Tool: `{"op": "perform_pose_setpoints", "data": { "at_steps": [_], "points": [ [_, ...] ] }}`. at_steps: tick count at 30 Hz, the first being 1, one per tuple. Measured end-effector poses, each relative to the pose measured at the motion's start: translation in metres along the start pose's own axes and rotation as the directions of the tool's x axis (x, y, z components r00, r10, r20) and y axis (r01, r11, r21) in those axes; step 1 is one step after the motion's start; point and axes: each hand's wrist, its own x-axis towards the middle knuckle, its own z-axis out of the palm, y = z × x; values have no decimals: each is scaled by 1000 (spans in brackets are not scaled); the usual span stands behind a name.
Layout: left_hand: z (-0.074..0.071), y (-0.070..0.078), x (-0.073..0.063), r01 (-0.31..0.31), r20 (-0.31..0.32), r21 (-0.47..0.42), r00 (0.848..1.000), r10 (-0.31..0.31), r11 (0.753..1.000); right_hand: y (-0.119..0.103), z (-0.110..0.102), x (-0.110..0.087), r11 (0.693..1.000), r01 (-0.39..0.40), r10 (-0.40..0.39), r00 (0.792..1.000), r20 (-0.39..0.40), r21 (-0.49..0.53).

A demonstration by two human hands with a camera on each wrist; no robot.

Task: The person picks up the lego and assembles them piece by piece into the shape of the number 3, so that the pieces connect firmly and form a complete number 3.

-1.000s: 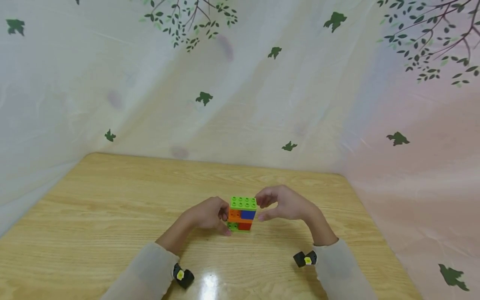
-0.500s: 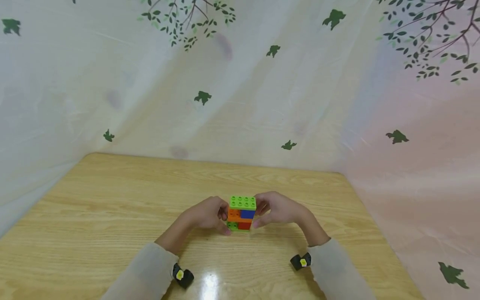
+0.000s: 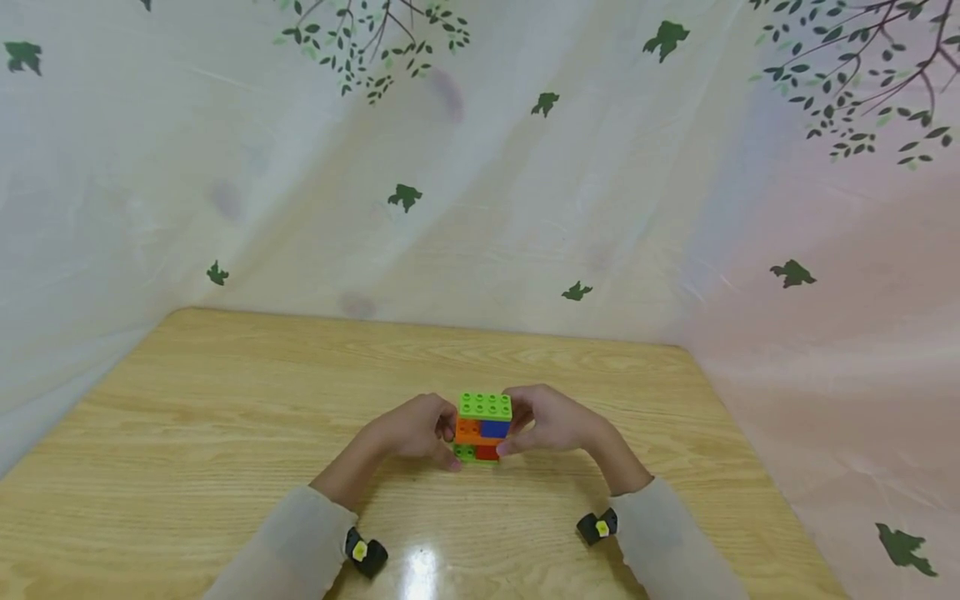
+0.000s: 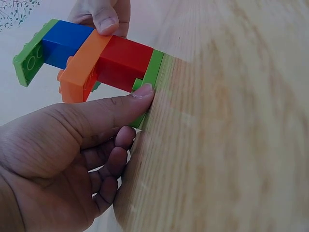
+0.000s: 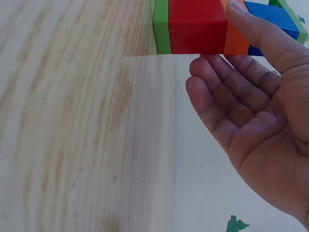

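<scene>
A tower of toy building bricks stands upright on the wooden table, in the middle of the head view. From the bottom, the left wrist view shows a thin green brick, a red brick, an orange brick, a blue brick and a thin green brick on top. My left hand pinches the bottom green brick at its left end. From the right, my right hand holds the tower, thumb on the front near the red and orange bricks, other fingers behind, partly hidden.
The wooden table spreads around the tower on all sides. Behind it hangs a pale cloth backdrop with printed green birds and leafy branches. Both sleeves carry a small dark wrist device, such as the left device.
My right hand has moved left to the tower, its thumb coming onto the front of the bricks. The left hand and the tower have stayed in place.
</scene>
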Motion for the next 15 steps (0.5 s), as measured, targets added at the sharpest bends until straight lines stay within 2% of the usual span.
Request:
{"op": "perform_pose_setpoints", "data": {
  "at_steps": [10,15],
  "points": [
    [-6,4,-3,-22,44,61,999,19,998,0,1,1,1000,-10,10,1000,-3,1],
    [-17,1,-8,-2,35,33,999,1,999,-2,1,1,1000,-13,13,1000,-4,-11]
  ]
}}
